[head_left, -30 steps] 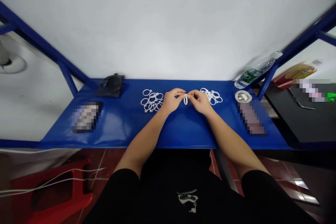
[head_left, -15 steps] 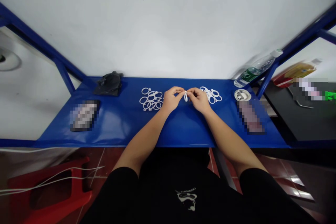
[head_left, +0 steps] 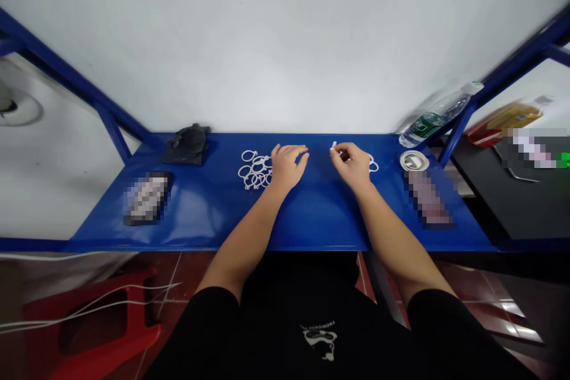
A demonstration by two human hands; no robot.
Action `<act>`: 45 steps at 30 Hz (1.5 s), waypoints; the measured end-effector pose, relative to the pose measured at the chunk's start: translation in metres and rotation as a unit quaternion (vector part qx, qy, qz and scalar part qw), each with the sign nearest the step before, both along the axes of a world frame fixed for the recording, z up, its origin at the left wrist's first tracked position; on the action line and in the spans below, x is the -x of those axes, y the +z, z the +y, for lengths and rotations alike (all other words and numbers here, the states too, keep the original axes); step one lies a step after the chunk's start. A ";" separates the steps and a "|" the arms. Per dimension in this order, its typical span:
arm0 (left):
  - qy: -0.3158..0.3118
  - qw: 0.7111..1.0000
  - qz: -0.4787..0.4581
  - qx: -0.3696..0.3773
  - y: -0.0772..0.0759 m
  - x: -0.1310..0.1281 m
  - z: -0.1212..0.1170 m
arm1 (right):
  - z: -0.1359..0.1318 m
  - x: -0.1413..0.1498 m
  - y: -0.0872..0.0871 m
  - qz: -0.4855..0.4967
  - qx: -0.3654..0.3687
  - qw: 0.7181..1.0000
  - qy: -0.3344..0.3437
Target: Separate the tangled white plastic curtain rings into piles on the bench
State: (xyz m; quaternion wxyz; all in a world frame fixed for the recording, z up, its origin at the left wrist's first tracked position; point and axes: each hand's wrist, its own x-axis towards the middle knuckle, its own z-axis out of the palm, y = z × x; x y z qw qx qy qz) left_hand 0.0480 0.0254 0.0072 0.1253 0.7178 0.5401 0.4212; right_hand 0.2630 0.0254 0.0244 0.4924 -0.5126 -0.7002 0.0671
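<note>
My right hand (head_left: 353, 165) pinches a small white plastic ring (head_left: 334, 145) between thumb and fingertips, held just above the blue table (head_left: 214, 214). It covers most of a right pile of white rings (head_left: 373, 164). My left hand (head_left: 287, 165) hovers apart from it, fingers loosely curled and empty, at the right edge of a left pile of white rings (head_left: 253, 170).
A dark crumpled cloth (head_left: 187, 143) lies at the back left. A plastic water bottle (head_left: 439, 114) leans at the back right beside a round white coil (head_left: 414, 161). Blue frame struts (head_left: 113, 116) rise at both sides. A red stool (head_left: 89, 332) stands below left.
My hands held one ring together at the middle; they have separated. The right hand carried the ring right toward its pile, the left let go and drifted left.
</note>
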 end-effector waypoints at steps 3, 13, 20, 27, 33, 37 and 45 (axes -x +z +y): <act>0.100 0.985 0.116 0.077 0.002 0.017 0.006 | 0.007 -0.018 0.007 -0.012 -0.009 0.997 -0.072; 0.111 0.947 0.208 0.220 -0.008 0.033 0.016 | 0.027 -0.051 0.002 0.022 0.032 0.991 -0.131; 0.078 0.972 0.179 0.133 -0.014 0.036 0.020 | 0.020 -0.035 0.003 0.013 0.034 0.997 -0.065; 0.077 0.987 0.136 0.029 -0.001 0.027 0.014 | 0.008 -0.005 -0.009 -0.058 0.039 0.996 0.062; 0.066 0.986 0.149 0.029 0.004 0.022 0.010 | -0.003 0.018 -0.021 -0.129 0.096 0.965 0.205; 0.094 0.984 0.142 0.048 0.008 0.034 0.014 | -0.001 0.019 -0.023 -0.159 0.134 0.954 0.216; 0.112 0.946 0.244 0.184 0.010 0.067 0.018 | 0.000 0.020 -0.025 -0.213 0.182 0.931 0.235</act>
